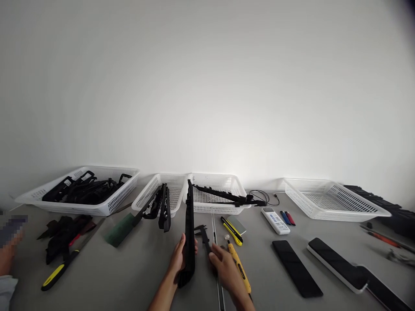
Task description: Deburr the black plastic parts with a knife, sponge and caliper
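Observation:
My left hand [178, 258] is closed around a long black plastic trim piece [189, 229], held upright with its far end above the table. My right hand [227, 265] has its fingers curled on a dark vernier caliper [204, 237]. The caliper's jaws point away from me, just right of the trim piece and apart from it. Close beside my right hand lies a yellow pen-shaped power tool [239, 265]. A yellow-and-black utility knife [232, 231] rests beyond it, partly over a small grey-green flat piece [238, 224].
White baskets line the wall: one [108, 209] full of black parts, two [138, 203] [240, 185] with long pieces, another [311, 211] at right. A file [60, 270], white device [275, 221], markers [288, 218] and black slabs [296, 268] lie around. A person's hand [9, 255] shows at left.

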The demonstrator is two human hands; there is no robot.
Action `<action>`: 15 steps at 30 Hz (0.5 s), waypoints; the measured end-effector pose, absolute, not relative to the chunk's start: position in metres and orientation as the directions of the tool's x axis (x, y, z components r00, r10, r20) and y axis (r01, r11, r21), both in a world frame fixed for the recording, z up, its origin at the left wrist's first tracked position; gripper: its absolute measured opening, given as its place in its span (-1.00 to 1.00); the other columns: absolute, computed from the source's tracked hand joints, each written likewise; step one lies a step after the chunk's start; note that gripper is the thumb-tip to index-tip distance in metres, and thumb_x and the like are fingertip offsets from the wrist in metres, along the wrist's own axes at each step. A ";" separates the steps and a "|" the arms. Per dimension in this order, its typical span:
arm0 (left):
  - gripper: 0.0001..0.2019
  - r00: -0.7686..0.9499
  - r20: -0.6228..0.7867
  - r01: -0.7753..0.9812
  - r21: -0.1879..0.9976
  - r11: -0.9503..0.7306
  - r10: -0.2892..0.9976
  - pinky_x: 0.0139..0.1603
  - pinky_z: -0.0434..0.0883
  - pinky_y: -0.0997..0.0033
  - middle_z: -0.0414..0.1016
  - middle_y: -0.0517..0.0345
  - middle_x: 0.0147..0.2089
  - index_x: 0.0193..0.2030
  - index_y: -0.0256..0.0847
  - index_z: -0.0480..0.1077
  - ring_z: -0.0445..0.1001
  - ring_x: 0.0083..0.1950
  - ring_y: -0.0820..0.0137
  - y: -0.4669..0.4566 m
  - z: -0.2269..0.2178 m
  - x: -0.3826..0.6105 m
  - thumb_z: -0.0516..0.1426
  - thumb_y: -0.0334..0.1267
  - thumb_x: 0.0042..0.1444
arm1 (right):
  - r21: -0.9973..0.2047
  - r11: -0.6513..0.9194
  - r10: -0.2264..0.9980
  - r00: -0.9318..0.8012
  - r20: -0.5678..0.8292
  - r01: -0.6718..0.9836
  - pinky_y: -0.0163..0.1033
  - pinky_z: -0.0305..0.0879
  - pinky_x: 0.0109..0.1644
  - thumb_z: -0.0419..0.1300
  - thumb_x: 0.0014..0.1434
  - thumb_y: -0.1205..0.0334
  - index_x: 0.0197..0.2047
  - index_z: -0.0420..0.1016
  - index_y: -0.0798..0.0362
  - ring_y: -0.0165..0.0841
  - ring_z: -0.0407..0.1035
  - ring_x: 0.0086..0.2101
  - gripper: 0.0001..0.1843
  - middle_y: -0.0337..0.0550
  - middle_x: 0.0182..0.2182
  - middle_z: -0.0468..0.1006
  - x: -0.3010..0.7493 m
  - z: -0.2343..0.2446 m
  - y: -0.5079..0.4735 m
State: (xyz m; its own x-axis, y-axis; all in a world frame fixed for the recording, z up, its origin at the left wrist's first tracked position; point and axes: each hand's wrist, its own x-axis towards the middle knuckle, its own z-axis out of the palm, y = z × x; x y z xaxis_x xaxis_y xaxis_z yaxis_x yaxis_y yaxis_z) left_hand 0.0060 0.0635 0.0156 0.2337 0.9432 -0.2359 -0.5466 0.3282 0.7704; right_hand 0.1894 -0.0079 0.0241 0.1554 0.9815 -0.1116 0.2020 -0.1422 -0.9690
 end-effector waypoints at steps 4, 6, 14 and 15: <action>-0.37 0.282 -0.246 -0.516 0.776 0.363 0.927 -0.31 0.52 0.42 0.64 -0.04 -0.40 -0.29 -0.30 0.65 0.61 -0.39 0.31 0.055 0.016 -0.001 0.33 0.38 0.09 | -0.950 -0.067 0.966 0.258 0.015 0.306 0.05 0.48 0.25 0.17 0.30 -0.18 0.26 0.63 -0.03 0.07 0.51 0.22 -0.39 0.05 0.20 0.64 0.178 0.017 -0.022; -0.37 0.277 -0.228 -0.514 0.786 0.345 0.933 -0.33 0.50 0.45 0.65 -0.04 -0.39 -0.27 -0.31 0.66 0.61 -0.39 0.33 0.052 0.017 -0.003 0.36 0.36 0.06 | -0.911 -0.084 0.925 0.372 0.079 0.403 0.06 0.50 0.20 0.13 0.32 -0.21 0.22 0.64 -0.02 0.08 0.54 0.16 -0.39 0.10 0.15 0.65 0.199 0.016 -0.022; -0.56 0.230 -0.252 -0.573 0.746 0.341 0.940 -0.33 0.55 0.41 0.67 0.00 -0.37 -0.26 -0.28 0.63 0.63 -0.39 0.30 0.050 0.021 -0.001 0.43 0.14 0.11 | -0.753 -0.197 0.835 0.510 0.207 0.628 0.02 0.49 0.04 0.02 0.38 -0.25 0.14 0.58 0.05 0.07 0.55 0.06 -0.38 0.15 0.10 0.64 0.289 0.017 0.003; -0.56 0.247 -0.260 -0.573 0.738 0.357 0.934 -0.33 0.55 0.42 0.67 0.01 -0.37 -0.25 -0.28 0.63 0.63 -0.39 0.30 0.051 0.021 -0.002 0.42 0.14 0.12 | -0.740 -0.192 0.846 0.491 0.208 0.645 0.00 0.50 0.02 0.03 0.37 -0.25 0.12 0.59 0.05 0.06 0.56 0.06 -0.39 0.14 0.09 0.65 0.292 0.015 0.006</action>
